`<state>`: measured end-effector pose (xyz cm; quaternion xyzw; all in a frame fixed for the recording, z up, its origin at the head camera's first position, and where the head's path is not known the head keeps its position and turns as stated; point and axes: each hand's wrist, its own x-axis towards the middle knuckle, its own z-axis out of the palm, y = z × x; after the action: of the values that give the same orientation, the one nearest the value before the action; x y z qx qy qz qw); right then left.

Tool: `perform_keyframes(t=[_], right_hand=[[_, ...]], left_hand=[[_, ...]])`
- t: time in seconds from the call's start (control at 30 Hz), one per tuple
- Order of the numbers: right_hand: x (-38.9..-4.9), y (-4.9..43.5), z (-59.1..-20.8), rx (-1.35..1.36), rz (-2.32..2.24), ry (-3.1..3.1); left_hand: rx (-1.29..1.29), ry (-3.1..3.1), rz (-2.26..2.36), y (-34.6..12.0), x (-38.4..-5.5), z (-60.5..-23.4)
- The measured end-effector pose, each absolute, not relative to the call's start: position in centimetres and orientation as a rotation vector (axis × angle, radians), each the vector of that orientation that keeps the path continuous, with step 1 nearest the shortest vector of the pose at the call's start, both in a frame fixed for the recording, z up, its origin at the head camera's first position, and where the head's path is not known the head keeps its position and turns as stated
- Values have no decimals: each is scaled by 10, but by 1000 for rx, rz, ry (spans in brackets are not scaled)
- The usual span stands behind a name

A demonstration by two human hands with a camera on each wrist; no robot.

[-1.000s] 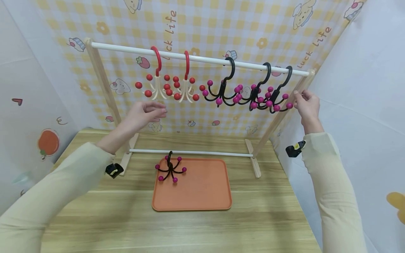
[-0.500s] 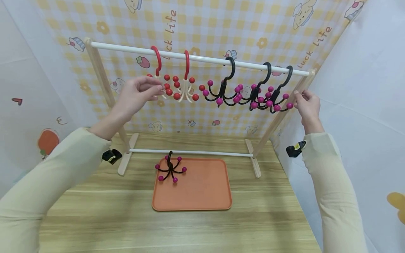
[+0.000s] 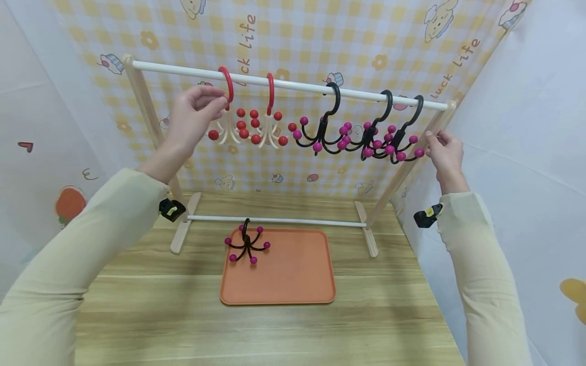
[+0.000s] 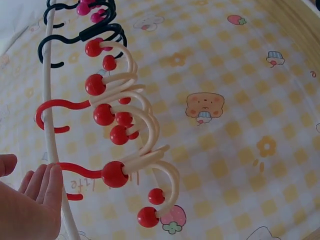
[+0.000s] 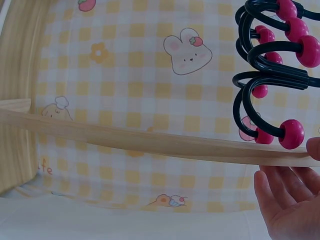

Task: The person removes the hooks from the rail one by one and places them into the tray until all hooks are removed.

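My left hand point(image 3: 194, 114) is raised at the leftmost red-and-cream claw hanger point(image 3: 227, 129), its fingertips right at the red hook. In the left wrist view the fingers point(image 4: 46, 185) are straight against that hook, with the thumb apart from them. A second red-and-cream hanger point(image 3: 269, 122) hangs beside it. My right hand point(image 3: 446, 157) grips the right wooden post of the rack; in the right wrist view the post point(image 5: 190, 146) runs between thumb and fingers. Close by hang black claw hangers with pink balls point(image 3: 397, 140), several on the white rod point(image 3: 297, 86).
An orange tray point(image 3: 293, 279) lies on the wooden table point(image 3: 183, 325), with one black claw hanger point(image 3: 247, 244) at its left back corner. The rack's lower white rod point(image 3: 297, 220) runs behind the tray. A checked yellow cloth point(image 3: 293, 40) covers the back wall.
My left hand has risen from below the leftmost red-and-cream hanger, past its balls, up to its red hook. The right hand has stayed on the post.
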<state>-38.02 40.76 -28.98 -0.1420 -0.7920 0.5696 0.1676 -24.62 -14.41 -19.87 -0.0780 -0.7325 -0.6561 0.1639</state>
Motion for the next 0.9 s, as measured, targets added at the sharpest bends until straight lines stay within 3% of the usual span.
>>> perform_keyframes(t=[0.1, 0.33, 0.47, 0.9], right_hand=[[-372, 401, -284, -374, 1621, -2281], [-397, 425, -302, -350, 1630, -2254], [-374, 401, -284, -392, 1667, -2232], [-360, 391, -275, -400, 1596, -2291]], left_hand=[[-178, -2080, -1884, -146, -250, -199], [-101, -2140, -1875, -149, -263, -202], [-73, -2186, -1843, -148, -270, -202], [-39, -2246, -1775, -137, -285, -198]])
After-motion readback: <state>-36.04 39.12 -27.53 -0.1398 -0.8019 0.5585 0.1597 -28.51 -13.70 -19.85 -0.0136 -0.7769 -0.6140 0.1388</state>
